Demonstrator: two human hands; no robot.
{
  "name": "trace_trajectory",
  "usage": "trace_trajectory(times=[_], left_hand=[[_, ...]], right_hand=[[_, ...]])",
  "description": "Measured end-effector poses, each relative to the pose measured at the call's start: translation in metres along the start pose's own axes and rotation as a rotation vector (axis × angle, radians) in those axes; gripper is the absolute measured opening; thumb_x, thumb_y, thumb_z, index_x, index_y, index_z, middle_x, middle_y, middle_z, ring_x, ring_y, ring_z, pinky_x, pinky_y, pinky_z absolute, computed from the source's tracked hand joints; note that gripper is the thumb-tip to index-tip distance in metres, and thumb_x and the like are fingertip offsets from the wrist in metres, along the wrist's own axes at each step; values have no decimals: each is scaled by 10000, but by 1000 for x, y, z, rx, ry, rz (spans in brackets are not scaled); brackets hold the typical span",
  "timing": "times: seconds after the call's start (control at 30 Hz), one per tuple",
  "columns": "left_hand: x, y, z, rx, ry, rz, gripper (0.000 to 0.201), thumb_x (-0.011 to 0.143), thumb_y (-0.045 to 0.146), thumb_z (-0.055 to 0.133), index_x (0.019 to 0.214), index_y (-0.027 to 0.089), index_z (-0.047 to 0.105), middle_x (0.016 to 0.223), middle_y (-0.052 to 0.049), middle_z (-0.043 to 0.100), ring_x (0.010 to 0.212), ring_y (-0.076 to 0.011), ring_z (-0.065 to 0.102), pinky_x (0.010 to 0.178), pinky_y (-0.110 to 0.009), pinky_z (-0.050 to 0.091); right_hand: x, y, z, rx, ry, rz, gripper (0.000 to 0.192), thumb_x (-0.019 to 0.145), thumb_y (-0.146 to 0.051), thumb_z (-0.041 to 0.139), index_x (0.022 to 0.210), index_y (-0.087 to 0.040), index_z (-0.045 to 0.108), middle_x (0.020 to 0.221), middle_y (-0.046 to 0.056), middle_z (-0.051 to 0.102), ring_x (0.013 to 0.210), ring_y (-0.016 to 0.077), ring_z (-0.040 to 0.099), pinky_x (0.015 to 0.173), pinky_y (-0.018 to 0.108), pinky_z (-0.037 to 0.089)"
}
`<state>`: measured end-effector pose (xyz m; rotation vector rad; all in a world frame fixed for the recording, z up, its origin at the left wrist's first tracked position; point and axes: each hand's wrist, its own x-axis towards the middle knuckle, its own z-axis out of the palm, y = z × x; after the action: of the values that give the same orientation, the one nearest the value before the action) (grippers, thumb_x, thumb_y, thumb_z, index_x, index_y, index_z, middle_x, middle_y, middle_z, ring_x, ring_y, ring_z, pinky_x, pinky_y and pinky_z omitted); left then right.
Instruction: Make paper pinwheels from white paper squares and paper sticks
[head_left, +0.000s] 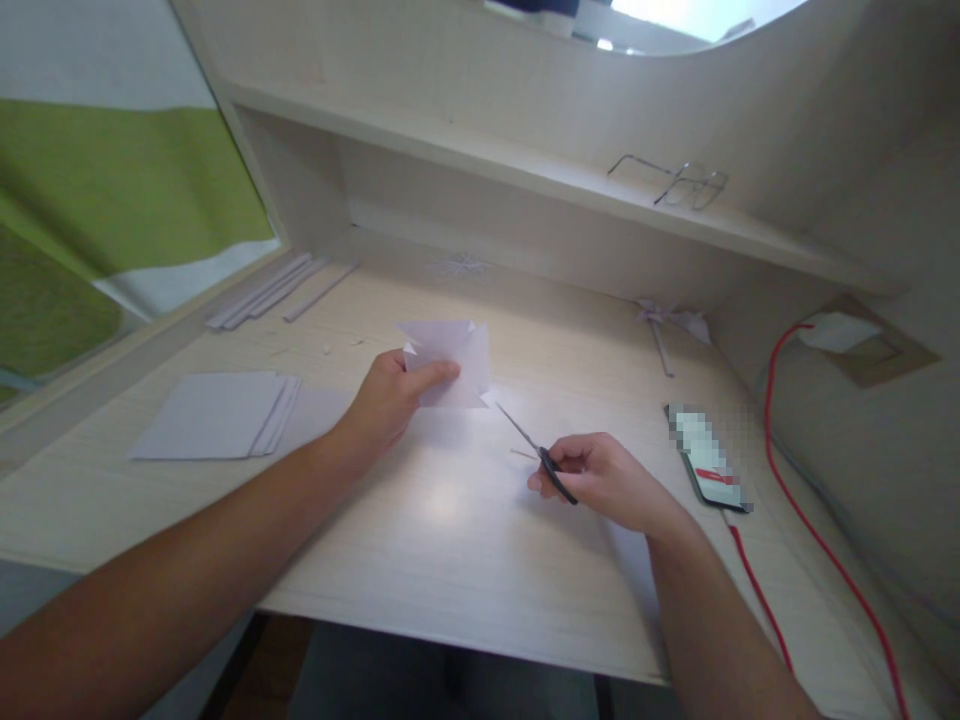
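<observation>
White paper (450,362), one pair of scissors (534,450)

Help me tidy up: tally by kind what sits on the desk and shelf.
Folded paper piece in the left hand: 1
Scissors in the right hand: 1
Paper sheet stack: 1
Paper pinwheel: 1
Phone: 1
Red cable: 1
Eyeglasses: 1
Total: 7

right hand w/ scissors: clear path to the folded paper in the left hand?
Probably yes. The right hand holds the scissors with the blade tips just short of the folded paper, which the left hand holds up off the desk. Nothing lies between the tips and the paper's edge.
</observation>
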<state>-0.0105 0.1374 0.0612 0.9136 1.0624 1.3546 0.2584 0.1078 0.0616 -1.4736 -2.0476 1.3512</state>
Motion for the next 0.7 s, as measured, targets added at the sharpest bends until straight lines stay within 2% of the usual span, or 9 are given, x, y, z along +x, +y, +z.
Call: trace_trajectory(times=[0.07,0.2,0.3,0.4,0.5,0.6,0.7], left_hand=[[2,-3,-2,33,2,0,239,631,276,824,818,144,752,784,-32,757,668,-160,662,639,-257,497],[0,-7,-1,83,-103,-70,236,640,285,807,822,144,753,763,-38,749,652,-179,668,622,-277,506],[-5,-6,3,61,-149,-100,226,612,272,812,794,153,751,754,-33,749,642,-175,671,609,-269,509],[-7,-5,7,1,-189,-107,231,572,241,816,775,156,749,733,-22,747,612,-163,662,587,-261,512],[-8,-6,8,-63,-225,-111,253,535,223,810,769,145,753,694,-19,736,566,-157,643,549,-257,508],[-7,-7,7,-99,-241,-139,245,528,220,792,756,136,758,673,-26,727,556,-159,642,541,-256,511],[-6,-8,5,-113,-243,-155,221,524,221,776,725,132,755,653,-28,716,530,-149,625,518,-246,490]], right_hand=[[2,6,-6,-119,71,10,258,848,-429,737,795,-178,757,740,37,730,642,170,598,569,283,371],[7,10,-14,-472,287,36,218,920,-358,627,875,-185,751,825,78,765,695,197,633,597,298,361],[9,2,-12,-705,339,93,227,942,-341,588,954,-199,765,907,115,790,768,231,687,613,307,365],[13,-12,-6,-936,269,152,255,951,-350,570,990,-183,760,962,147,794,825,277,730,630,315,400],[20,-27,-1,-1123,130,167,299,982,-286,505,1045,-128,751,1017,189,787,873,309,756,694,339,476],[27,-38,-2,-1180,31,154,313,985,-213,472,1056,-121,763,1035,208,783,925,323,763,763,370,522],[31,-43,-3,-1183,16,160,302,962,-153,487,1043,-117,775,1034,212,784,945,329,763,781,381,537]])
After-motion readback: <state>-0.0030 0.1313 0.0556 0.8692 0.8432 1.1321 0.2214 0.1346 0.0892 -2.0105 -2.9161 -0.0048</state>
